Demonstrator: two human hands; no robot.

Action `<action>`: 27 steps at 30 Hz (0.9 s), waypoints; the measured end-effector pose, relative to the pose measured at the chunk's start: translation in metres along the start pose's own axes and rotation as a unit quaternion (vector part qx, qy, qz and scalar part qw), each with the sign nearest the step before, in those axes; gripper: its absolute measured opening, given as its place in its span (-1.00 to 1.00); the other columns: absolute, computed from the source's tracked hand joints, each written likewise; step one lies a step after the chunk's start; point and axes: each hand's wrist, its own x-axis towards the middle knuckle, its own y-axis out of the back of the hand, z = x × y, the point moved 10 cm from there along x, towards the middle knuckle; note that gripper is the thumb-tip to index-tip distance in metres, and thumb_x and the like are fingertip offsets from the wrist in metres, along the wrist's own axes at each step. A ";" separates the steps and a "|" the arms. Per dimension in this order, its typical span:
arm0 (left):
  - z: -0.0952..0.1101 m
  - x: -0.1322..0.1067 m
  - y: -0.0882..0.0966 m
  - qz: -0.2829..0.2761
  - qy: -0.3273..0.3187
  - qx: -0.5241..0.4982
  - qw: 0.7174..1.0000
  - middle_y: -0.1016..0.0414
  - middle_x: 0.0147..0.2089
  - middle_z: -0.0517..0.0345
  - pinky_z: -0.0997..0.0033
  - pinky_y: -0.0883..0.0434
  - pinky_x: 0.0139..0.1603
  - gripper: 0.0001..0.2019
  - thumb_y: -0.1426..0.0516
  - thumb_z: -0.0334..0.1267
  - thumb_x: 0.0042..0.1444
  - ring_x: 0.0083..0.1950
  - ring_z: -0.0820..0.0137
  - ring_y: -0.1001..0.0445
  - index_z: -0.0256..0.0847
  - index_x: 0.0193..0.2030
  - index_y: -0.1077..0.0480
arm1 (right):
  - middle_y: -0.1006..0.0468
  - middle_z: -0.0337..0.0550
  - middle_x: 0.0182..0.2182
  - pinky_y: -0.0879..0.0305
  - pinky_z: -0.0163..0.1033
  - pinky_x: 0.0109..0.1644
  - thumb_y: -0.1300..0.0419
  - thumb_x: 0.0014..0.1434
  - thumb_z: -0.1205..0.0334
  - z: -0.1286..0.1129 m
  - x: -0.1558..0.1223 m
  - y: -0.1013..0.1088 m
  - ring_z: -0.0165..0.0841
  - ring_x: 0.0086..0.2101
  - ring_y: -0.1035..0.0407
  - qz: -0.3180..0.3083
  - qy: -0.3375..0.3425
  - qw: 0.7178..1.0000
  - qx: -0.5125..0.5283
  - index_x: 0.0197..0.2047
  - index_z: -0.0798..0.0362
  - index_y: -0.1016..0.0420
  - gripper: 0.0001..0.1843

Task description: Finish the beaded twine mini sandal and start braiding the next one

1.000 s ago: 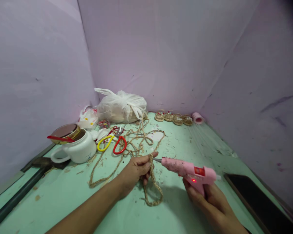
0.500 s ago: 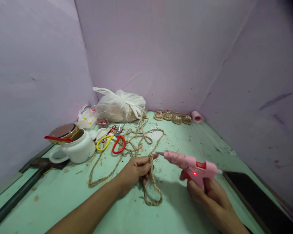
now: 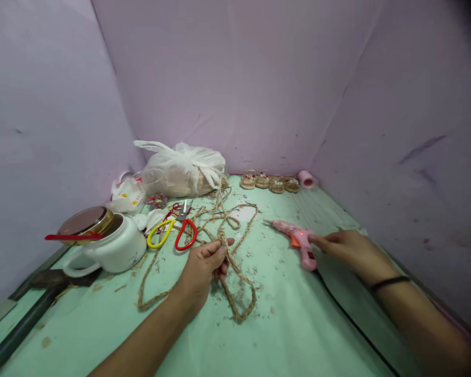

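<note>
My left hand [image 3: 210, 262] is closed on a braided jute cord [image 3: 243, 277], pinching it between thumb and fingers. A loop of the cord hangs from the grip toward me, and the rest trails away in a loose tangle behind. On the right, the pink glue gun [image 3: 294, 229] is turned on its side at table level, nozzle to the left, with a small light glowing. My right hand [image 3: 345, 248] has its fingertips together at the gun's back end; part of the contact is hidden. Scissors [image 3: 185, 213] with one yellow and one red handle lie beyond the left hand.
A white enamel mug [image 3: 127, 243] with a lid [image 3: 84, 221] stands left, beside a hammer [image 3: 35, 309]. At the back are a tied white plastic bag [image 3: 188, 167], several small woven sandals [image 3: 262, 181] and a pink roll [image 3: 307, 179]. A black cable [image 3: 353, 324] runs from the gun.
My right hand has lowered the glue gun away from the cord and turned it onto its side, shifting from its handle to its back end. The left hand still holds the cord.
</note>
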 end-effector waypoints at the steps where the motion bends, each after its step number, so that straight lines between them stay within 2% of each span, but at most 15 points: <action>1: 0.000 0.000 0.000 0.002 0.000 0.000 1.000 -0.26 -0.62 0.28 0.59 -0.15 -0.61 -0.55 -0.23 -0.17 -0.13 -0.59 0.58 -0.19 -0.38 -0.09 -0.44 | -0.34 -0.20 -0.78 0.04 -0.33 -0.67 -0.28 -0.13 0.04 -0.007 -0.007 0.003 -0.38 -0.69 -0.26 0.009 0.006 0.998 -0.060 -0.67 0.09 -0.47 -0.70; 2: 0.000 -0.001 0.000 0.003 0.000 0.002 1.000 -0.26 -0.62 0.27 0.59 -0.15 -0.61 -0.56 -0.23 -0.18 -0.13 -0.58 0.58 -0.19 -0.38 -0.09 -0.44 | -0.43 -0.15 -0.69 -0.04 -0.31 -0.64 -0.26 -0.11 0.03 -0.017 -0.018 0.004 -0.33 -0.62 -0.33 0.035 0.015 0.997 -0.065 -0.60 0.07 -0.49 -0.73; 3: 0.000 -0.001 0.000 0.004 -0.001 0.004 1.000 -0.26 -0.62 0.27 0.59 -0.15 -0.60 -0.57 -0.23 -0.18 -0.12 -0.58 0.58 -0.19 -0.37 -0.10 -0.45 | -0.52 -0.11 -0.56 -0.19 -0.27 -0.54 -0.23 -0.07 0.03 -0.030 -0.031 -0.008 -0.28 -0.50 -0.39 0.009 0.043 0.999 -0.016 -0.48 0.05 -0.51 -0.76; 4: 0.001 -0.001 0.000 0.006 -0.003 0.007 1.000 -0.26 -0.62 0.27 0.59 -0.15 -0.60 -0.58 -0.23 -0.18 -0.12 -0.58 0.58 -0.19 -0.36 -0.11 -0.45 | -0.54 -0.10 -0.48 -0.29 -0.22 -0.43 -0.22 -0.05 0.03 -0.045 -0.047 -0.027 -0.27 -0.43 -0.42 -0.040 0.076 0.995 0.060 -0.42 0.03 -0.48 -0.76; 5: 0.001 -0.001 0.000 0.007 -0.005 0.011 1.000 -0.26 -0.62 0.27 0.59 -0.14 -0.60 -0.59 -0.22 -0.18 -0.12 -0.58 0.58 -0.19 -0.36 -0.11 -0.46 | -0.55 -0.10 -0.40 -0.34 -0.18 -0.31 -0.24 -0.08 0.07 -0.057 -0.065 -0.057 -0.25 -0.36 -0.43 -0.133 0.084 0.979 0.126 -0.38 0.03 -0.44 -0.77; 7: 0.002 -0.002 0.000 0.010 -0.012 0.018 1.000 -0.26 -0.62 0.28 0.60 -0.14 -0.61 -0.60 -0.22 -0.18 -0.12 -0.59 0.58 -0.19 -0.35 -0.11 -0.46 | -0.52 -0.12 -0.30 -0.37 -0.17 -0.22 -0.31 -0.16 0.23 -0.071 -0.101 -0.104 -0.26 -0.28 -0.43 -0.255 0.060 0.939 0.224 -0.32 0.02 -0.34 -0.70; 9: 0.004 -0.002 0.001 0.014 -0.020 0.026 0.999 -0.25 -0.63 0.29 0.60 -0.14 -0.61 -0.58 -0.23 -0.19 -0.12 -0.59 0.58 -0.18 -0.35 -0.10 -0.45 | -0.48 -0.17 -0.31 -0.36 -0.21 -0.21 -0.28 -0.14 0.33 -0.075 -0.121 -0.129 -0.31 -0.26 -0.40 -0.289 0.042 0.913 0.285 -0.30 0.00 -0.23 -0.66; 11: 0.006 -0.002 0.001 0.019 -0.027 0.036 0.999 -0.26 -0.63 0.29 0.59 -0.15 -0.61 -0.56 -0.23 -0.19 -0.13 -0.59 0.58 -0.18 -0.35 -0.07 -0.44 | -0.45 -0.23 -0.39 -0.34 -0.27 -0.28 -0.24 -0.09 0.34 -0.072 -0.129 -0.141 -0.37 -0.33 -0.38 -0.292 0.026 0.901 0.319 -0.27 -0.01 -0.18 -0.67; 14: 0.010 -0.003 0.002 0.022 -0.038 0.049 0.998 -0.27 -0.62 0.27 0.59 -0.16 -0.61 -0.55 -0.23 -0.18 -0.13 -0.58 0.57 -0.19 -0.35 -0.07 -0.44 | -0.37 -0.34 -0.53 -0.27 -0.34 -0.40 -0.19 -0.02 0.30 -0.065 -0.128 -0.143 -0.43 -0.48 -0.31 -0.285 0.018 0.899 0.332 -0.28 0.00 -0.19 -0.75; 16: 0.013 -0.003 0.001 0.020 -0.052 0.061 0.997 -0.28 -0.60 0.27 0.58 -0.17 -0.60 -0.55 -0.23 -0.19 -0.12 -0.57 0.56 -0.20 -0.34 -0.06 -0.44 | -0.32 -0.36 -0.58 -0.21 -0.36 -0.49 -0.16 0.02 0.27 -0.063 -0.125 -0.138 -0.45 -0.55 -0.25 -0.265 0.030 0.915 0.304 -0.31 0.01 -0.23 -0.84; 18: 0.016 -0.003 0.001 0.014 -0.069 0.079 0.994 -0.28 -0.60 0.26 0.58 -0.18 -0.59 -0.56 -0.21 -0.19 -0.10 -0.56 0.55 -0.20 -0.34 -0.04 -0.43 | -0.34 -0.31 -0.58 -0.17 -0.34 -0.52 -0.14 0.06 0.25 -0.068 -0.119 -0.125 -0.45 -0.57 -0.23 -0.207 0.085 0.946 0.235 -0.36 0.03 -0.31 -0.94; 20: 0.019 -0.004 0.000 0.007 -0.082 0.104 0.991 -0.27 -0.61 0.26 0.57 -0.18 -0.58 -0.56 -0.20 -0.18 -0.07 -0.57 0.55 -0.19 -0.34 -0.03 -0.43 | -0.40 -0.23 -0.53 -0.19 -0.31 -0.48 -0.12 0.10 0.29 -0.081 -0.118 -0.108 -0.42 -0.54 -0.26 -0.137 0.181 0.960 0.163 -0.39 0.05 -0.39 -0.94; 23: 0.020 -0.005 -0.002 -0.008 -0.091 0.152 0.984 -0.25 -0.61 0.26 0.56 -0.17 -0.58 -0.57 -0.18 -0.14 -0.06 -0.57 0.54 -0.18 -0.35 -0.06 -0.45 | -0.44 -0.15 -0.47 -0.25 -0.29 -0.40 -0.07 0.13 0.39 -0.101 -0.125 -0.095 -0.38 -0.46 -0.33 -0.091 0.314 0.937 0.124 -0.33 0.06 -0.43 -0.87; 27: 0.022 -0.005 -0.007 -0.028 -0.090 0.205 0.974 -0.22 -0.62 0.26 0.54 -0.17 -0.57 -0.57 -0.17 -0.06 -0.06 -0.57 0.52 -0.17 -0.35 -0.12 -0.48 | -0.48 -0.11 -0.41 -0.30 -0.29 -0.36 -0.01 0.17 0.41 -0.107 -0.130 -0.095 -0.37 -0.41 -0.38 -0.102 0.384 0.913 0.089 -0.25 0.05 -0.43 -0.81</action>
